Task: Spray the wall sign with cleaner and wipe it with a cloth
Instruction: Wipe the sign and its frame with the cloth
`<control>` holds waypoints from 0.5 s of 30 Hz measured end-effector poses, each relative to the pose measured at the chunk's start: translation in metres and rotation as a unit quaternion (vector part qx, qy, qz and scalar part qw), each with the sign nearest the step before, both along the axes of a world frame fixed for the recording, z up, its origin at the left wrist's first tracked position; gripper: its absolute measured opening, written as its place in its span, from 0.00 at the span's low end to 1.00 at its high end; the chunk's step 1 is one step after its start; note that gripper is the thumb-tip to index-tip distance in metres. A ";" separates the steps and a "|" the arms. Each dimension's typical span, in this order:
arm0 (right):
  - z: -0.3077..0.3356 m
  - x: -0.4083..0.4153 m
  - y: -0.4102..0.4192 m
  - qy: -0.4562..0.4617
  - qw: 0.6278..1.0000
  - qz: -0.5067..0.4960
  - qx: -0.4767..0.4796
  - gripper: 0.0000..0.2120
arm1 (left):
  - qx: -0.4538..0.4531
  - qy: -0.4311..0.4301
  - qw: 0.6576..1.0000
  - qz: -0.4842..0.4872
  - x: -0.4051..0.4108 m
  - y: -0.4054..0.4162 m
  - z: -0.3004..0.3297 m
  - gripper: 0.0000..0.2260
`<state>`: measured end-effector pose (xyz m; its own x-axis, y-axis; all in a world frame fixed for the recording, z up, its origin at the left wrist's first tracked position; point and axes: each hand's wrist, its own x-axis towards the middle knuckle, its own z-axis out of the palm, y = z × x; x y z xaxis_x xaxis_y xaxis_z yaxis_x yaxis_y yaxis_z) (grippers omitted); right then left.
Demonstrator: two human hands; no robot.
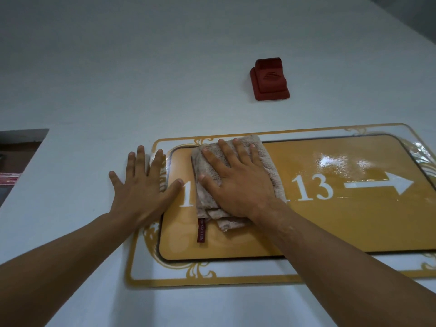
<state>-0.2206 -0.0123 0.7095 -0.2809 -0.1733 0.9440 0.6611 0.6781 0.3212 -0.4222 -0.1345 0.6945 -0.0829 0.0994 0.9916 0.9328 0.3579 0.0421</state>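
1. Pale wall [165, 67] fills our view, with a red box [269, 79] stuck on it at 12 o'clock.
2. We see the yellow sign [330, 220] low on the wall, running long from 9 o'clock to 3 o'clock. It has white numbers and a white arrow.
3. Our right hand [238, 182] lies flat on the cloth [271, 171], with fingers spread and straight. It presses the folded cloth onto the left part of the sign. It does not pinch it.
4. Our left hand [144, 185] is flat too, fingers spread. It rests on the wall and the sign's left edge, just beside the cloth at 9 o'clock, and holds nothing.
5. Most of the sign that is not under the cloth lies toward 3 o'clock from it. That part looks shiny and wet near the arrow.
6. We think the next wipe should slide along the long way, toward 3 o'clock. The right hand is the nearer one for that.
7. We cannot see a spray bottle.
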 end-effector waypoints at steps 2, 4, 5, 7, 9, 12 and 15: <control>-0.001 0.007 0.004 0.002 1.000 -0.001 0.000 0.34 | 0.008 -0.001 1.000 0.003 0.005 0.003 0.000 0.45; -0.001 0.013 0.008 0.001 1.000 -0.004 0.000 0.33 | 0.016 0.005 1.000 0.012 0.012 0.007 0.001 0.43; -0.001 0.016 0.009 0.000 1.000 -0.005 -0.001 0.33 | 0.023 0.011 1.000 0.017 0.015 0.009 0.001 0.43; -0.001 0.020 0.011 -0.004 1.000 -0.003 0.000 0.34 | 0.036 0.024 0.999 0.024 0.021 0.011 0.004 0.43; 0.000 0.026 0.015 -0.002 1.000 0.002 0.001 0.34 | 0.037 0.034 0.998 0.025 0.030 0.015 0.008 0.42; 0.000 0.038 0.024 0.007 1.000 0.005 -0.002 0.34 | 0.025 0.048 0.998 0.016 0.047 0.026 0.010 0.42; -0.001 0.053 0.033 0.014 1.000 0.002 -0.005 0.34 | 0.019 0.055 0.998 0.002 0.064 0.038 0.011 0.41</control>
<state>-0.1675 0.0211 0.7087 -0.2541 -0.1640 0.9532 0.6672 0.6837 0.2955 -0.3583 -0.0965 0.7060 0.0270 0.0622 0.9977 0.9313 0.3612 -0.0477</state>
